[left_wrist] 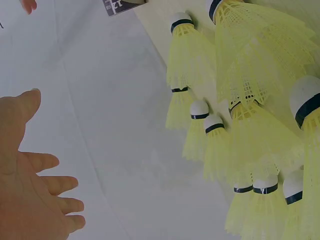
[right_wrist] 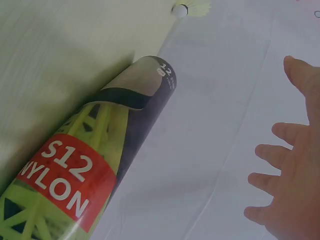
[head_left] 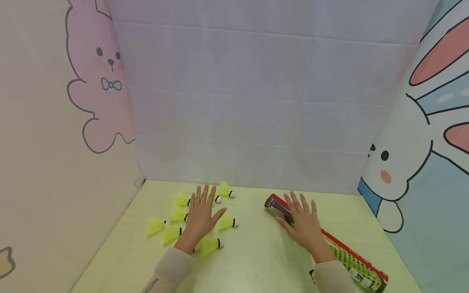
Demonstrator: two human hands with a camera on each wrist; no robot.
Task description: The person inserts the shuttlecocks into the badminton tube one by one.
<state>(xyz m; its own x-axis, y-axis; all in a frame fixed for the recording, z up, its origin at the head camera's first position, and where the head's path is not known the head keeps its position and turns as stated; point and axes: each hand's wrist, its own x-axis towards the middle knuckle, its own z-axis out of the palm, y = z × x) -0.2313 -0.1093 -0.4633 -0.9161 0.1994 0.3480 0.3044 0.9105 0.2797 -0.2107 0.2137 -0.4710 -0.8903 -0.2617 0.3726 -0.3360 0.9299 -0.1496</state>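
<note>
Several yellow shuttlecocks (head_left: 209, 245) with white cork ends and dark bands lie scattered on the left half of the table. My left hand (head_left: 200, 215) is held over them with straight, spread fingers and nothing in it; it hides parts of some. A shuttlecock tube (head_left: 353, 260), printed in green, red and black, lies slantwise on the right. Above its middle my right hand (head_left: 303, 226) is spread flat, holding nothing. In the right wrist view the tube (right_wrist: 80, 165) shows "S12 NYLON" lettering, with the right hand (right_wrist: 292, 175) apart from it.
The pale yellow-green table (head_left: 253, 260) meets a whitish cloth backdrop (head_left: 249, 101) at its far edge. Side panels with a pink cartoon bear (head_left: 106, 101) and a white cartoon rabbit (head_left: 395, 171) stand left and right. Bare tabletop runs between the shuttlecocks and the tube.
</note>
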